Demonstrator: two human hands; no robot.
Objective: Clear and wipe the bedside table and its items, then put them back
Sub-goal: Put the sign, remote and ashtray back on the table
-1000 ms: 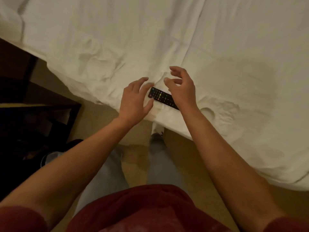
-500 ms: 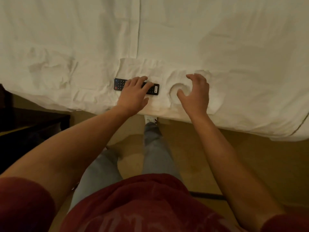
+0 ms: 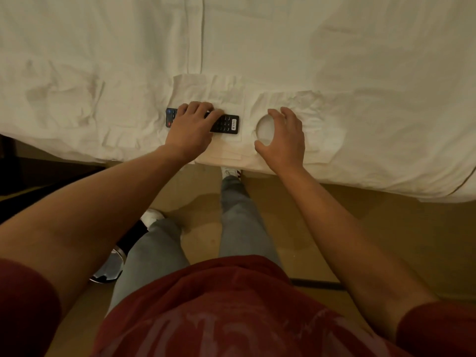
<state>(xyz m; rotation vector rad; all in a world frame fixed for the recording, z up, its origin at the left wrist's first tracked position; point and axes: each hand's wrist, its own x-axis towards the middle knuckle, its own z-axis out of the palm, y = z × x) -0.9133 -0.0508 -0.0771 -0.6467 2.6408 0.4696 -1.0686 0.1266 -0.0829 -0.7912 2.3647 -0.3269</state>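
Observation:
A black remote control [image 3: 226, 123] lies flat on a white cloth [image 3: 224, 94] spread on the bed [image 3: 360, 73], close to the bed's near edge. My left hand [image 3: 192, 127] rests over the remote's middle, fingers curled across it; only the remote's two ends show. Just right of it sits a white round object [image 3: 265, 128], seen from above. My right hand [image 3: 286, 136] cups it, with thumb and fingers curved round its rim.
A dark piece of furniture [image 3: 15, 171] stands at the left edge beside the bed. A shiny metal object [image 3: 110, 266] sits on the beige floor [image 3: 360, 228] by my left foot. My legs stand against the bed edge.
My right hand left the remote and moved right onto the round white object. My left hand came down over the remote. The view swung to face the bed squarely.

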